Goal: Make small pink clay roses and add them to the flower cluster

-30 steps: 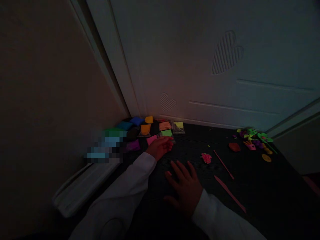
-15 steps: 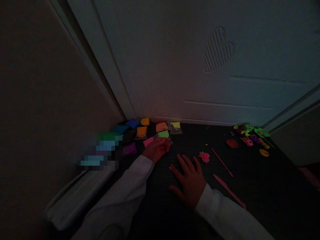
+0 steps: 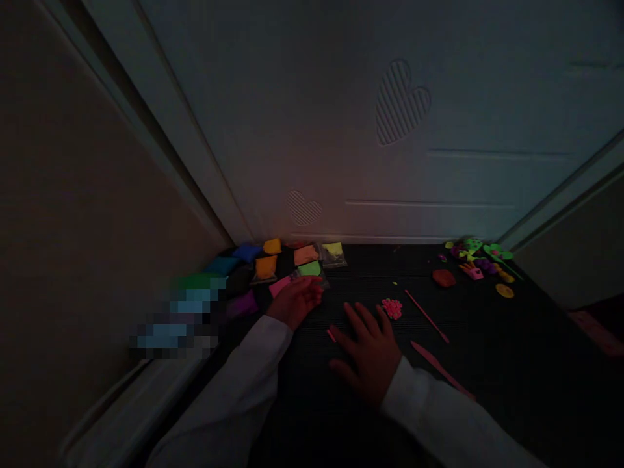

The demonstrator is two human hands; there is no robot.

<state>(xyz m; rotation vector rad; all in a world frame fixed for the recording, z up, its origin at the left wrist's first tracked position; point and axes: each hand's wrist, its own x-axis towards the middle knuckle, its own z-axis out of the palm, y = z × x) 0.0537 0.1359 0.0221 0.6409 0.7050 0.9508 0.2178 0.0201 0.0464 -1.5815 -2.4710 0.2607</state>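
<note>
My right hand (image 3: 369,354) lies over the dark tabletop, open, with fingers spread. By its index fingertip is a short thin pink clay roll (image 3: 332,334). My left hand (image 3: 296,303) rests on its side with loosely bent fingers, and I see nothing held in it. It partly covers a pink clay packet (image 3: 279,286) and is close to a light green clay packet (image 3: 309,268). Right of my right hand's fingertips sits a pink clay flower (image 3: 392,309) with green edges. Beyond it are a thin pink stick tool (image 3: 427,316) and a pink clay knife (image 3: 441,369).
Several coloured clay packets (image 3: 266,267) lie at the back left, near a long pale box (image 3: 131,396). At the back right are small clay figures (image 3: 472,270), a red clay lump (image 3: 443,278) and a yellow disc (image 3: 505,290). A white panel with hearts (image 3: 400,107) stands behind.
The view has shifted slightly, so most things appear further left. The pink roll by my right index finger shows more clearly. Both hands keep nearly the same pose.
</note>
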